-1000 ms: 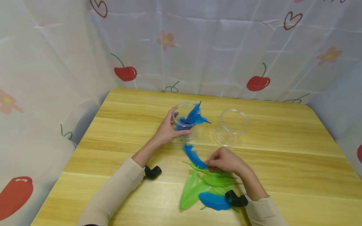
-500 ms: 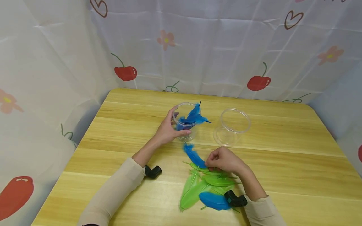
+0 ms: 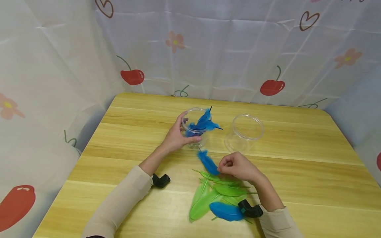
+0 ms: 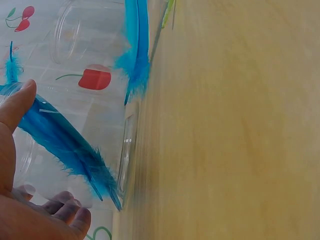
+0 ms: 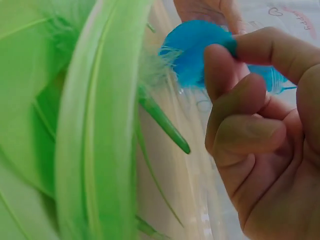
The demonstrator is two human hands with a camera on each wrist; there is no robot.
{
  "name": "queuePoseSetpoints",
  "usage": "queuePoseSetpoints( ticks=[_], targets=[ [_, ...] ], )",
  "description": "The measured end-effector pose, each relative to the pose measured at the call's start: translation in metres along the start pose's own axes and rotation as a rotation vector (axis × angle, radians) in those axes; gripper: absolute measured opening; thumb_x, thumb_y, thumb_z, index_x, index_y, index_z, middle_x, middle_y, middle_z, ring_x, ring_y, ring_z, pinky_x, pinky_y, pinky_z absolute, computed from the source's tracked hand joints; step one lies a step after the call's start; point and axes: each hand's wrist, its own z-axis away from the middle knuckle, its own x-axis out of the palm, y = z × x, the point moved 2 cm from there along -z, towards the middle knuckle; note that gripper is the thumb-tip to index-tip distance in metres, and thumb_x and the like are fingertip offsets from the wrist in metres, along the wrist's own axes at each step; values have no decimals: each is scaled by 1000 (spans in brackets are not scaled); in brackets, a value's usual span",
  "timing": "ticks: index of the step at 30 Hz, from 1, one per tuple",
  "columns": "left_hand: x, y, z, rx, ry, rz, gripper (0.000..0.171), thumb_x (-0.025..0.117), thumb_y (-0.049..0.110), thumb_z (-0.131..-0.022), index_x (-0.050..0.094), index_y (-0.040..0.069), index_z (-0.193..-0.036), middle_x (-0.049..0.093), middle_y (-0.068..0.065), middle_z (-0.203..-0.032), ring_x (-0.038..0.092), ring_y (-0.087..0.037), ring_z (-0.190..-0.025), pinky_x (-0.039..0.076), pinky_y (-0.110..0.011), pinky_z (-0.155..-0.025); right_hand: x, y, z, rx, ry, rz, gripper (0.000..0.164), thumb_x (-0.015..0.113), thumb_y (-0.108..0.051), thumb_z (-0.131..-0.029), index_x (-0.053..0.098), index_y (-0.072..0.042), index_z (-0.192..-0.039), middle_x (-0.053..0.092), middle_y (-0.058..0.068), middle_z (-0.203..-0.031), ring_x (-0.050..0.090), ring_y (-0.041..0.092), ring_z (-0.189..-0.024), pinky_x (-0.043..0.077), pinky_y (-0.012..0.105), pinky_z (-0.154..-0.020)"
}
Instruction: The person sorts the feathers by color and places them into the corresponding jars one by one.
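Note:
My left hand (image 3: 175, 136) grips a clear plastic jar (image 3: 193, 110) round its side, thumb in front and fingers behind. Blue feathers (image 3: 202, 124) stand in that jar, their quills poking out over the rim. Between thumb and forefinger, my right hand (image 3: 239, 167) pinches one blue feather (image 3: 208, 162) by its broad tip, as the right wrist view shows too. The feather's downy quill end points toward the jar. Under and in front of the right hand lies a pile of green feathers (image 3: 205, 201), with another blue feather (image 3: 226, 211) on its near side.
A second clear jar (image 3: 247, 127) stands upright to the right of the gripped one, with nothing seen inside. The wooden table (image 3: 143, 112) ends at the back against a white curtain (image 3: 220, 59) printed with cherries. Black wrist cameras (image 3: 161, 181) jut from both sleeves.
My right hand has moved slightly up and away from the green pile, carrying the pinched blue feather toward the jar. The left hand and both jars stay where they were.

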Motion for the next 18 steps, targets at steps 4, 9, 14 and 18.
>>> queuePoseSetpoints(
  ticks=[4, 9, 14, 18],
  targets=[
    [0, 0, 0, -11, 0, -4, 104, 85, 35, -79, 16, 31, -157, 34, -16, -155, 39, -35, -137, 38, -51, -107, -3, -2, 2, -28, 3, -20, 12, 67, -6, -90, 70, 4, -84, 61, 12, -65, 37, 6, -45, 32, 21, -42],
    [0, 1, 0, -16, -1, -6, 104, 85, 36, -79, 16, 31, -157, 34, -16, -155, 40, -35, -136, 38, -51, -107, -6, -6, 5, -62, -7, -79, 13, 65, -2, -91, 67, 9, -85, 56, 18, -63, 39, 10, -44, 35, 20, -42],
    [0, 1, 1, -14, -2, -7, 105, 85, 36, -79, 16, 31, -157, 34, -15, -155, 40, -35, -136, 39, -52, -106, -9, -12, 10, -108, -32, -97, 14, 64, 0, -92, 65, 12, -85, 52, 19, -61, 39, 23, -43, 36, 25, -41],
    [0, 1, 1, -12, -4, -8, 105, 85, 34, -79, 16, 30, -157, 35, -15, -155, 40, -36, -136, 39, -52, -106, -12, -17, 14, -161, -62, -103, 13, 63, 1, -92, 64, 12, -85, 56, 20, -63, 40, 29, -44, 38, 30, -40]
  ],
)
